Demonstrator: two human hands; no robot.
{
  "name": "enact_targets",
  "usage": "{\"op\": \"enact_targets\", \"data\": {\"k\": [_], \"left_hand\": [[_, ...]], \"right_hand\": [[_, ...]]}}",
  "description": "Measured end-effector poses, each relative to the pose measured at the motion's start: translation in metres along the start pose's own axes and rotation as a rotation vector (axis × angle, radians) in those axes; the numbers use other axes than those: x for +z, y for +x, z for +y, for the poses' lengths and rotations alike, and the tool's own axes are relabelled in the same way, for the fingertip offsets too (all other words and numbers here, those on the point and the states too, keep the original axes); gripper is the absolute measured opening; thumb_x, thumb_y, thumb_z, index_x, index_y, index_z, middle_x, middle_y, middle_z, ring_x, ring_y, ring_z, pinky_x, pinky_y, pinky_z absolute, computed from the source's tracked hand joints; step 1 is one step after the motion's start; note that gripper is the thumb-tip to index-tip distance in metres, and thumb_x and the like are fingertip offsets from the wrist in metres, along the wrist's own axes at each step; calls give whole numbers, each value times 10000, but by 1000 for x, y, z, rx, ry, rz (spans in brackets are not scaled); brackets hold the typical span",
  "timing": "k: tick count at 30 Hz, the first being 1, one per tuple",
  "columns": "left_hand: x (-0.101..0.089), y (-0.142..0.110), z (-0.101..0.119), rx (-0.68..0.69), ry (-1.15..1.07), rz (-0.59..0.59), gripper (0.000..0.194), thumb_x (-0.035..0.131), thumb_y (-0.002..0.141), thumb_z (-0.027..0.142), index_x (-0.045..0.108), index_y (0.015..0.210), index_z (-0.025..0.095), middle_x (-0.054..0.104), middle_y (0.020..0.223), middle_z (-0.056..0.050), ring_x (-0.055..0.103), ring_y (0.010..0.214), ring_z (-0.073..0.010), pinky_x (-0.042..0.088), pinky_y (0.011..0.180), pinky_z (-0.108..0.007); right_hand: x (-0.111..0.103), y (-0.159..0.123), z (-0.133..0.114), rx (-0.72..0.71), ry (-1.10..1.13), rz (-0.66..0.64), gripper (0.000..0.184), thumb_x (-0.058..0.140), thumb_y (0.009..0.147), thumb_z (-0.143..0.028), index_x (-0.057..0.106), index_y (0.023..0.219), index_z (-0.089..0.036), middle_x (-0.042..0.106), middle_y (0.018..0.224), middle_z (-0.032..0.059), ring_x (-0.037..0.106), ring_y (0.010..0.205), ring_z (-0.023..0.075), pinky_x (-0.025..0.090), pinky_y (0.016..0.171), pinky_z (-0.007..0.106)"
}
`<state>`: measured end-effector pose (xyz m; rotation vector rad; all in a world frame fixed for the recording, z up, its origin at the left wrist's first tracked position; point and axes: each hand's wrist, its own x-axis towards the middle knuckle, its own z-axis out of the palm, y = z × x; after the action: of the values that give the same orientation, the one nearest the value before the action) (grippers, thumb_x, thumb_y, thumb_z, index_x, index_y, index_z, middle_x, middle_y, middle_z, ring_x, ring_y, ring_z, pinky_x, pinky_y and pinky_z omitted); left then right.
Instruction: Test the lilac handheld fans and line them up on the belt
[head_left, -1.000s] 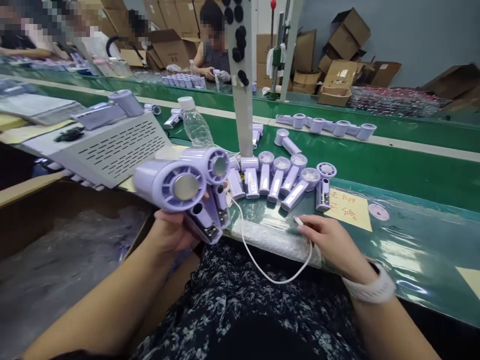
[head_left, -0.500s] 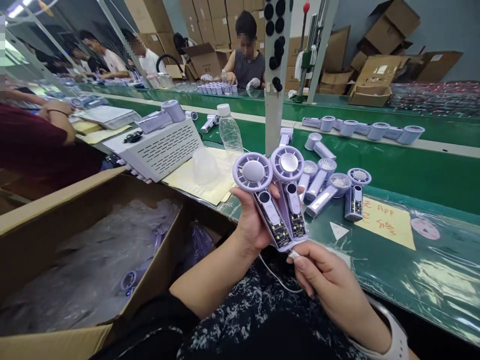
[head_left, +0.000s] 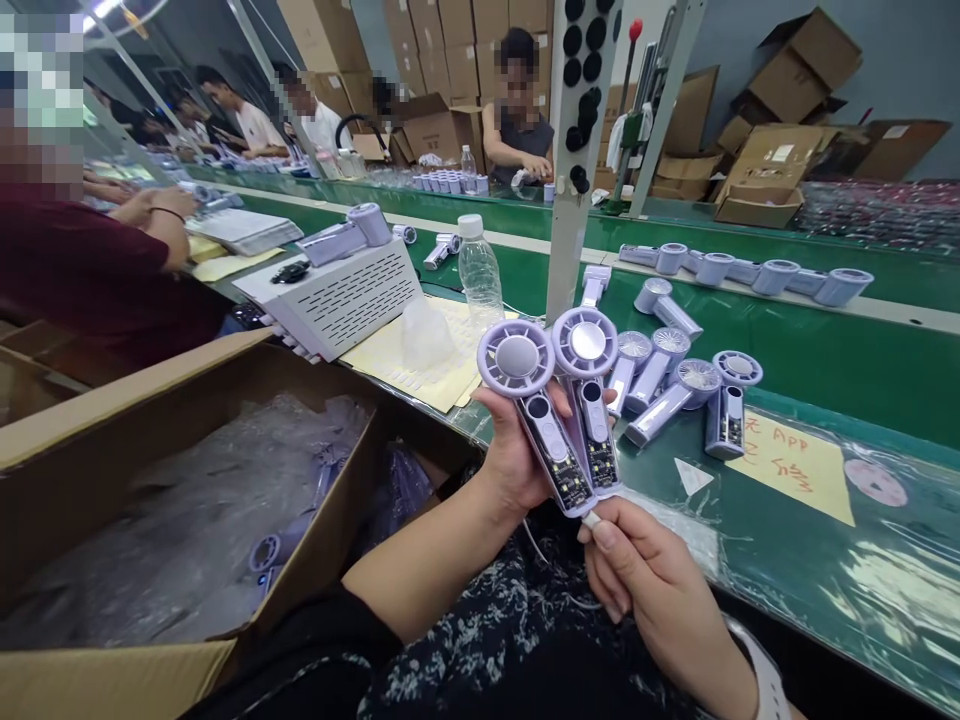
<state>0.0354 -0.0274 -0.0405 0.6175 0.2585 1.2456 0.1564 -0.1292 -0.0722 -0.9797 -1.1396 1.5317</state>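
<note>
Two lilac handheld fans are gripped together in my left hand (head_left: 511,455), heads up and splayed apart. The left fan (head_left: 517,358) and the right fan (head_left: 586,342) both show bare circuit boards in their handles. My right hand (head_left: 645,560) is closed on a white cable plug (head_left: 592,520) at the lower ends of the handles; whether it sits in a port is too small to tell. The white cable (head_left: 536,542) hangs below, in front of my dark patterned clothing. Several more lilac fans (head_left: 667,400) lie on the green bench just beyond my hands.
An open cardboard box (head_left: 300,560) with plastic bags and a fan stands at left. A grey vented metal case (head_left: 352,300), a plastic bottle (head_left: 480,265) and a handwritten yellow note (head_left: 799,460) are on the bench. A white post (head_left: 570,200) rises ahead. Co-workers sit beyond and at left.
The whole view has shifted slightly, so the bench and fans appear further right and lower. Both hands keep their hold on the fans and plug. A co-worker across the bench has moved their arms.
</note>
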Motion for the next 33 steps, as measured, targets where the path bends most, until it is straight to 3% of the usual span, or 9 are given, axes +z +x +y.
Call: {"op": "enact_targets", "data": {"k": [5,10,16,21,23,26,30,33], "left_hand": [[-2,2,-5,43,38,60,736,694,550,921,622,650,195,774,854,-82,751,977,-346,621,800,-458],[-3,3,-12,146,113,85,738,681,552,932,631,665,204,772,878,-74,728,1040,-346,607,834,-452],[-5,4,-14,9,47,18,758,605,599,961,581,604,203,755,856,-81,722,1056,-344,593,894,-492],[-8,3,-20,155,122,78,726,679,567,925,658,632,202,776,864,-74,737,1000,-316,595,905,-451],[-7,2,-19,163,137,52,728,692,551,921,665,622,198,773,837,-73,742,958,-308,602,874,-435],[-1,-2,-14,95,81,61,742,697,531,923,645,603,186,786,878,-84,746,871,-277,609,793,-394],[8,-6,-4,35,-61,151,730,714,571,891,621,594,167,784,1071,-94,745,916,-249,610,791,-350],[10,-5,2,-2,-160,126,700,693,646,866,623,607,171,776,1053,-81,749,928,-255,617,807,-370]], "right_hand": [[6,4,-4,-32,30,64,432,640,964,-587,593,803,-189,397,469,-98,434,396,78,365,418,187],[8,5,-2,-43,59,183,431,627,971,-587,591,806,-191,385,439,-111,388,339,61,300,373,168],[3,2,-2,-21,-14,44,462,623,967,-604,587,782,-183,379,448,-106,417,356,65,321,407,179],[8,6,5,-12,8,198,446,557,1001,-605,593,824,-197,385,424,-107,378,335,79,293,380,194],[6,8,6,-21,-43,161,439,534,1017,-585,589,807,-205,456,474,-74,471,404,106,378,437,217],[-1,8,3,-116,-253,82,381,526,1041,-507,623,823,-210,646,717,16,622,670,156,486,630,251],[-4,5,-3,-348,-449,27,295,491,1063,-389,627,853,-231,680,889,36,635,827,178,498,741,258],[-2,4,-5,-446,-453,60,314,499,1057,-367,588,790,-226,685,997,55,640,936,193,504,840,277]]}}
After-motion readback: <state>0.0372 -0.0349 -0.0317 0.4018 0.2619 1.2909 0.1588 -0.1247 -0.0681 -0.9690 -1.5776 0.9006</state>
